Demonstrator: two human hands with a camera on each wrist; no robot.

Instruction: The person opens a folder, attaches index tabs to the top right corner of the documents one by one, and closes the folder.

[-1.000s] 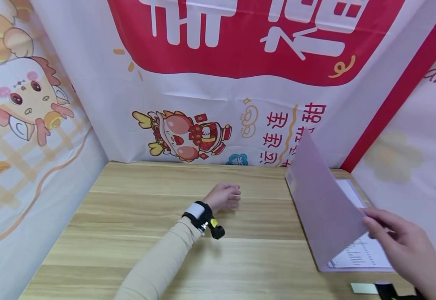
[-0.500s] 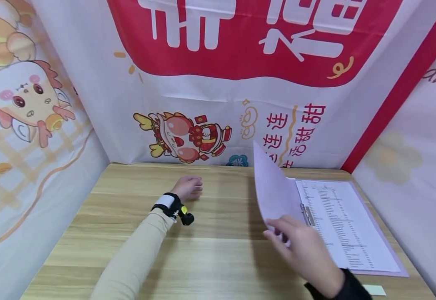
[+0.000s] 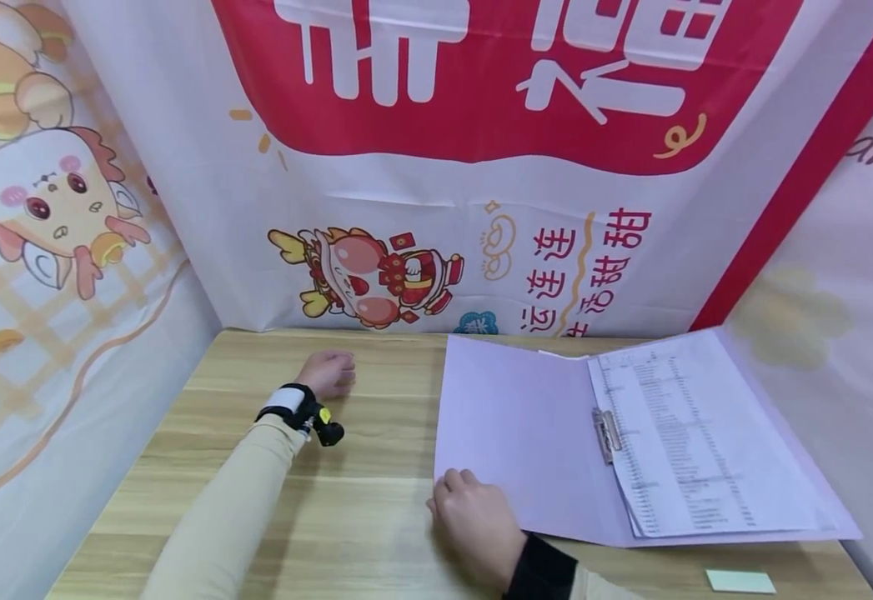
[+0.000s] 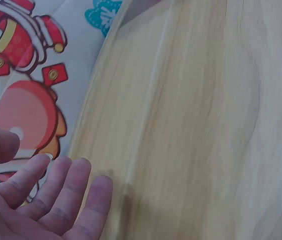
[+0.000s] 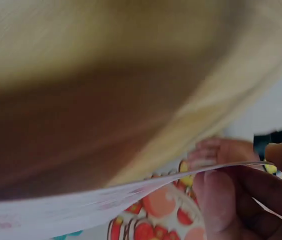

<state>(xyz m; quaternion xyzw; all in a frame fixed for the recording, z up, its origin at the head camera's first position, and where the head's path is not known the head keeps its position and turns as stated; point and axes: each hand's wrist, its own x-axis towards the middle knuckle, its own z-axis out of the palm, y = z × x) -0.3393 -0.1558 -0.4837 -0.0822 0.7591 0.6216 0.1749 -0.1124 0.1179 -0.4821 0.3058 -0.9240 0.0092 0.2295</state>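
A lilac folder (image 3: 519,433) lies spread wide at the right of the wooden table. Printed sheets (image 3: 691,450) sit in its right half beside a metal clip (image 3: 606,435), and that half tilts up at the right. My right hand (image 3: 477,525) is at the lower left corner of the cover. In the right wrist view, its thumb and fingers pinch the thin cover edge (image 5: 81,206). My left hand (image 3: 327,375) hovers near the table's back edge, apart from the folder. Its fingers (image 4: 98,200) are loosely extended and hold nothing.
A pale green strip (image 3: 740,581) lies on the wooden table (image 3: 376,517) near the front right. Printed cloth (image 3: 391,183) hangs behind the table, with more cloth at both sides.
My right hand has swung the folder's cover leftward and down from nearly upright, uncovering the sheets and clip. The folder's right side has tilted up. My left hand has moved left.
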